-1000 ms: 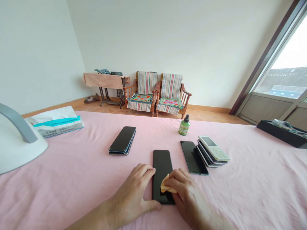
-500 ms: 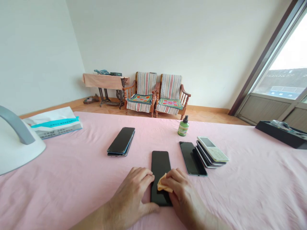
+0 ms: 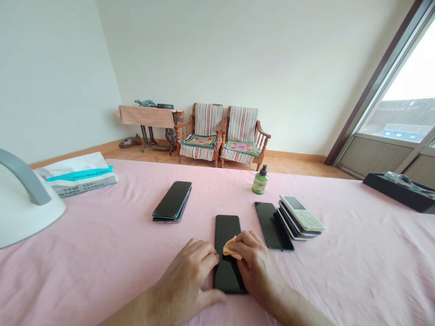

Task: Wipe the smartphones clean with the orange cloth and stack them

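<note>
A black smartphone [image 3: 227, 276] lies screen up on the pink cloth in front of me. My left hand [image 3: 194, 271] steadies it, fingertips against its left edge and thumb by its lower left corner. Pinched in the fingers of my right hand [image 3: 257, 260] is a small orange-yellow cleaning cloth [image 3: 231, 250], pressed on the middle of the screen. To the right lies another smartphone [image 3: 273, 226], beside a stack of phones topped by a white keypad phone [image 3: 301, 212]. Two or so stacked smartphones [image 3: 172, 199] rest at the left.
A green spray bottle [image 3: 260, 181] stands near the far edge of the pink tablecloth [image 3: 112, 253]. At the left are a white and turquoise packet [image 3: 79, 176] and a white appliance with a grey handle [image 3: 30, 203]. A black box [image 3: 397, 191] sits at the far right.
My right hand and the cleaning cloth have slid a little up the screen, away from me. The left hand and the phone have stayed about where they were.
</note>
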The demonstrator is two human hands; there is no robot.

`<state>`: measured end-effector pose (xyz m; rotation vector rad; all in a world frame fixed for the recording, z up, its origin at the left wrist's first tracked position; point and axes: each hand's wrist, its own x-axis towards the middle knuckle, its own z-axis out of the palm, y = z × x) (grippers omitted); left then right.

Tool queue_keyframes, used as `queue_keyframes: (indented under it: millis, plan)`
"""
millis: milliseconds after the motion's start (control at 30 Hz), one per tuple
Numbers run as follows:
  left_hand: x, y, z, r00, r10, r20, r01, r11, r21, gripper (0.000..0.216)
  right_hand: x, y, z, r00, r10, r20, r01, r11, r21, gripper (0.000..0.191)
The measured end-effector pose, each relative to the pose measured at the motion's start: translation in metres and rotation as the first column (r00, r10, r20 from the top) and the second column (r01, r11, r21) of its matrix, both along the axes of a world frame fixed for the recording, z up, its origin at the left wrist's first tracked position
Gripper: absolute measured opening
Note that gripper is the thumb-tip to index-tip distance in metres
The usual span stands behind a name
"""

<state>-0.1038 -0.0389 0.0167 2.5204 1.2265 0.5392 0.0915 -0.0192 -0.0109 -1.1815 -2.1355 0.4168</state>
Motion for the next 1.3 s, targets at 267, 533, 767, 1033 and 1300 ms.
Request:
queue_keyframes:
  millis: [267,533,767,1033,1300]
  plan:
    - [-0.003,0.001,0.001,1.000,-0.019,0.015,0.019,1.000,-0.013,0.045,-0.003,0.033,0.007,0.988,-0.107,0.109,0.100,0.993,0.064,0.042]
    - [0.001,-0.001,0.005,1.000,0.024,-0.002,-0.024,0.996,-0.082,0.044,-0.007,0.035,0.009,0.967,-0.162,0.196,0.152,0.986,0.068,0.037]
    - [0.002,-0.004,0.003,0.998,0.049,0.028,-0.045,0.989,-0.138,0.042,-0.031,0.055,0.006,0.948,-0.181,0.263,0.162,0.982,0.094,0.029]
    - [0.003,-0.003,0.005,0.999,0.039,0.007,-0.038,0.987,-0.154,0.044,-0.023,0.052,0.009,0.927,-0.255,0.275,0.238,0.967,0.095,0.034]
    - [0.002,-0.003,0.004,0.999,0.044,-0.003,-0.044,0.990,-0.133,0.043,-0.030,0.055,0.011,0.932,-0.204,0.301,0.183,0.979,0.095,0.032]
